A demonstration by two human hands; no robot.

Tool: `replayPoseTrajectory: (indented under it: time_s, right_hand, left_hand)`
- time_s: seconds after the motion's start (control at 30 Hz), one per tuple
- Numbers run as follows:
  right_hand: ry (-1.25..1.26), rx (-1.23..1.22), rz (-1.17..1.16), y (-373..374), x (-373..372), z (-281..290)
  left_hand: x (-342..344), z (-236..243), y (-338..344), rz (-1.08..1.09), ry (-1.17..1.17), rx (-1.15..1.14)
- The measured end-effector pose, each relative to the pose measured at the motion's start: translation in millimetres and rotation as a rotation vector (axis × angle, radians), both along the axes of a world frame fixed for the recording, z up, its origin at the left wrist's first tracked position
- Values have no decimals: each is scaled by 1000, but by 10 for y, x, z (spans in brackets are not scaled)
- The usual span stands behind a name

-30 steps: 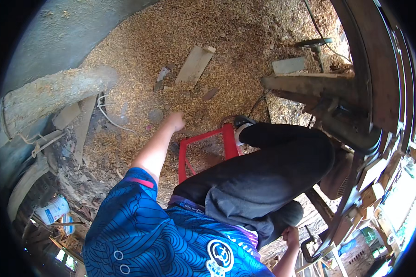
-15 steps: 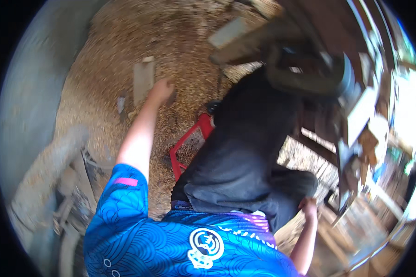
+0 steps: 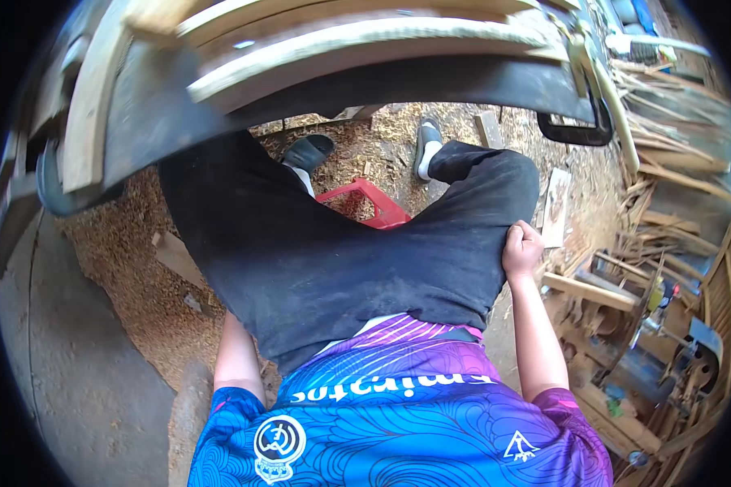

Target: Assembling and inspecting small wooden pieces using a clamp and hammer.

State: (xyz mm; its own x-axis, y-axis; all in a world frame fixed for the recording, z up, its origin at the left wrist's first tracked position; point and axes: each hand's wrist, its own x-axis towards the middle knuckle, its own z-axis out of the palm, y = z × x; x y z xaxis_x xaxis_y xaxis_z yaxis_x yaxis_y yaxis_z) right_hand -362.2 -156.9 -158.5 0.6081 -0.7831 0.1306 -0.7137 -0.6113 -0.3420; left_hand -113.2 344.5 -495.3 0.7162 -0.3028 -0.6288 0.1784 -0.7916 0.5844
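Note:
My right hand is closed in a fist against the outer side of my right thigh, on the black trousers. Its fingers face the cloth, so whether they pinch it or hold something small cannot be seen. My left forearm drops down beside my left thigh, and the thigh hides that hand. A red plastic stool shows between my legs. Before my knees stands a dark workbench with a pale wooden strip along it.
Wood shavings cover the floor. A wood offcut lies left of my leg, and a pale board right of my knee. At the right are piled timber strips and a cluttered area with a metal tool.
My view has swung from the floor at the left to the bench in front. My left hand, earlier stretched out over the shavings near a wood block, has dropped behind my thigh.

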Motion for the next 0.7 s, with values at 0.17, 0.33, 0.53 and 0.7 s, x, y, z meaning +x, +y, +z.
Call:
replayPoseTrajectory:
  time_s: [0.17, 0.33, 0.53, 0.7]
  right_hand:
    - [-126, 56, -130, 157, -342, -43]
    - [-230, 86, -214, 339, -393, -93]
    - [-274, 30, -208, 184, -187, -162]
    - [-393, 67, -177, 104, -125, -274]
  left_hand:
    - [220, 348, -92, 7, 53, -77]
    - [987, 421, -307, 24, 118, -149]
    - [1523, 653, -474, 4, 222, -260]
    - [1495, 975, -598, -39, 327, -403]
